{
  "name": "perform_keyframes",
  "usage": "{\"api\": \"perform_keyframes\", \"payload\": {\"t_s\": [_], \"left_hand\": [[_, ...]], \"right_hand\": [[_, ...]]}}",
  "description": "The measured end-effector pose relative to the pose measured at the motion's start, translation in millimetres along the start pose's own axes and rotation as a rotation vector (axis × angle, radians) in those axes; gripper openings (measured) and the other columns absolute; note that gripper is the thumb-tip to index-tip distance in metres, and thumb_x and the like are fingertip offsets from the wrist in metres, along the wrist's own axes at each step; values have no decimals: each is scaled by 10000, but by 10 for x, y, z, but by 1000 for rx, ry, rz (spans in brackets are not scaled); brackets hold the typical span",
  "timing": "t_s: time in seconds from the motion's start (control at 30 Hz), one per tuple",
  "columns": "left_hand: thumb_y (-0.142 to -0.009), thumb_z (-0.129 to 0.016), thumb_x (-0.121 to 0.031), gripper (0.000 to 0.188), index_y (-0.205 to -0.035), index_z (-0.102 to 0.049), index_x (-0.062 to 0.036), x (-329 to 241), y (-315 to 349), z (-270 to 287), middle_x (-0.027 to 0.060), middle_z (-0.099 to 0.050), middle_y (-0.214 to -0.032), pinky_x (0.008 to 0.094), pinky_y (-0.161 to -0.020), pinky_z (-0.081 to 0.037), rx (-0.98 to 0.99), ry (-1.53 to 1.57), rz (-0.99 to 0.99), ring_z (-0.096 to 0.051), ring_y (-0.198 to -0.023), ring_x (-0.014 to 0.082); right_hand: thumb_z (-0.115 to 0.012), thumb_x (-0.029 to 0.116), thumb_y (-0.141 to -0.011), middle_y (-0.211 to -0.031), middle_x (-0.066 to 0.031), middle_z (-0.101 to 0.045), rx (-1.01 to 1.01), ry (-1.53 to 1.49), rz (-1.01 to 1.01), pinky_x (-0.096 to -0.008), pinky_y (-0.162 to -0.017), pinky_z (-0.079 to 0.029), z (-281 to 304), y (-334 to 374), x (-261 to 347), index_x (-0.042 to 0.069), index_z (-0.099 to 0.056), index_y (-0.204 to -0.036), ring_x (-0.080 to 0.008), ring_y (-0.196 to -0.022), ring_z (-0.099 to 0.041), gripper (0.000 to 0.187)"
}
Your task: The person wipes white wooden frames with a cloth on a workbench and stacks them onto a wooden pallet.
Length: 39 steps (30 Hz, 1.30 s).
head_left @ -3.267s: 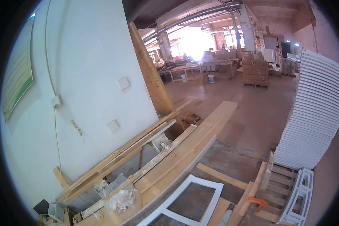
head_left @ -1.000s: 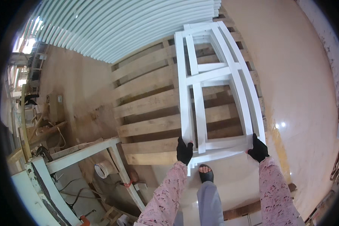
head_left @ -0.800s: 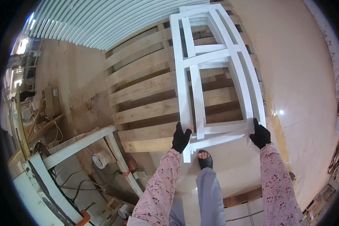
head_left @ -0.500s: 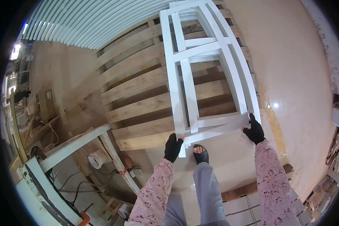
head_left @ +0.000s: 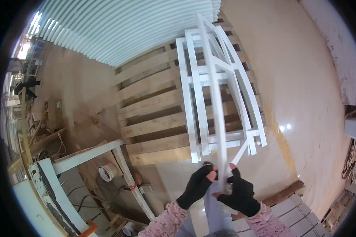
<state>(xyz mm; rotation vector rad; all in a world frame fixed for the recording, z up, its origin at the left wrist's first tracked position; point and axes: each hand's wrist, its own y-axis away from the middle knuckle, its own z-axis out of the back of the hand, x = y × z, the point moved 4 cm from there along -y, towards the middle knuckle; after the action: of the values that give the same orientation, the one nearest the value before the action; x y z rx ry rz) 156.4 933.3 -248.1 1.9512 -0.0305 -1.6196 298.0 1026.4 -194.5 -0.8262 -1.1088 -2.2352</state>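
Note:
A white ladder-like frame [head_left: 215,98] with long side rails and crosspieces is tipped up on edge, its near end blurred by motion. My right hand [head_left: 241,193], in a black fingerless glove, is closed around that near end. On the other side my left hand [head_left: 197,185], gloved the same way, has its fingers curled against the near end of the long rail. Beneath and beyond lie other white frames [head_left: 194,114], stacked on a wooden pallet [head_left: 154,130]. The tilted frame hides part of this stack.
Many white slats [head_left: 126,27] lie side by side at the far left. A pale metal stand [head_left: 91,156] is at left, with a white bucket [head_left: 108,172] beside it. Scrap pieces [head_left: 353,162] line the right edge. One of my feet is partly visible beyond my hands.
The top frame has turned from lying flat to standing on edge. My hands have come together at its near end, and the frames below are now more exposed.

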Motion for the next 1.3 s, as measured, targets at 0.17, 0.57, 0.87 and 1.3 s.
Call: {"api": "perform_keyframes", "payload": {"t_s": [0.17,0.57,0.87,1.3], "left_hand": [[-982,-639,-360,463,-1314,-602,-41,401,-215,-239,130,-634,-1268,367,-1005,-421,-208,-118,-44,-596,-1187,201],[-841,-718,-246,375,-1123,-611,-22,1225,290,92,175,-669,-1042,450,-881,-514,-451,-156,155,-656,-996,342],[-832,-780,-292,475,-1146,-573,-1,1816,56,702,221,-680,-1016,464,-826,-527,-677,-469,287,-673,-955,384],[-843,-739,-274,718,-1378,-399,64,2506,-209,650,300,-632,-1177,491,-934,-496,-454,-472,403,-614,-1121,452]], "right_hand": [[-802,191,-721,-969,-101,-672,-82,-398,74,-366,-704,-579,690,262,129,-24,-309,-1515,-222,-786,-689,958],[-783,345,-786,-988,-119,-700,9,-513,-86,-350,-798,-548,1393,1050,-484,-50,-456,-1408,-185,-859,-680,806],[-822,296,-760,-1030,-168,-722,67,203,-129,-426,-847,-549,678,-341,-2536,18,-604,-1304,-345,-946,-690,649],[-730,246,-798,-1040,-144,-713,34,337,-298,-452,-847,-532,68,-792,-3194,102,-587,-1296,-344,-990,-675,538]]}}
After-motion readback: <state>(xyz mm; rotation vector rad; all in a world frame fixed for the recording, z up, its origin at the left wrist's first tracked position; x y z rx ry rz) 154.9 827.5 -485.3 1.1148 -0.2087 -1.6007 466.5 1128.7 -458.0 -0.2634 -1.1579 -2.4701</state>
